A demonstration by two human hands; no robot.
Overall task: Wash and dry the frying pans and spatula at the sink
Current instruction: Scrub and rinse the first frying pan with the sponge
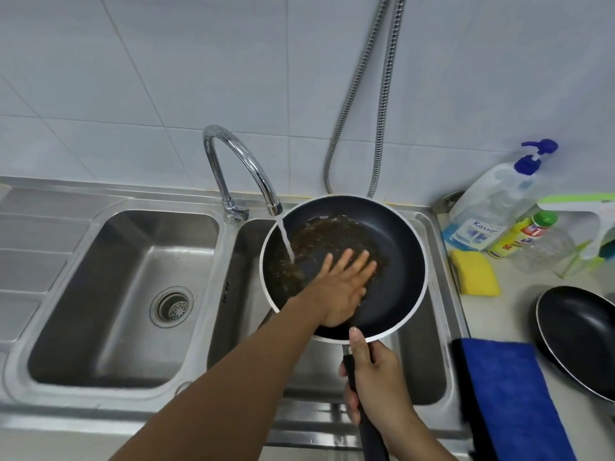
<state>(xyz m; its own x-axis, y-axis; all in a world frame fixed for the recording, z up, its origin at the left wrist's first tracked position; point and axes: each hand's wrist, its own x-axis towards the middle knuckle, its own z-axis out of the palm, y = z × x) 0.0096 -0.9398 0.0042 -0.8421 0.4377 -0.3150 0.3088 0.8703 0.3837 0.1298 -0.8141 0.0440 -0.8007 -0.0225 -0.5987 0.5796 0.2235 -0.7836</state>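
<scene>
Right hand [374,371] grips the frying pan [396,261] handle over the sink [213,390] – left hand [342,287] flat open inside, tap [239,168] running.

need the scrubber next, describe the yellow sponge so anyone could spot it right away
Start at the double sink and look to the counter on its right. The sponge lies flat there, just in front of the soap bottles and behind the blue towel. It is the only solid yellow block, low and rectangular, while its neighbours stand upright.
</scene>
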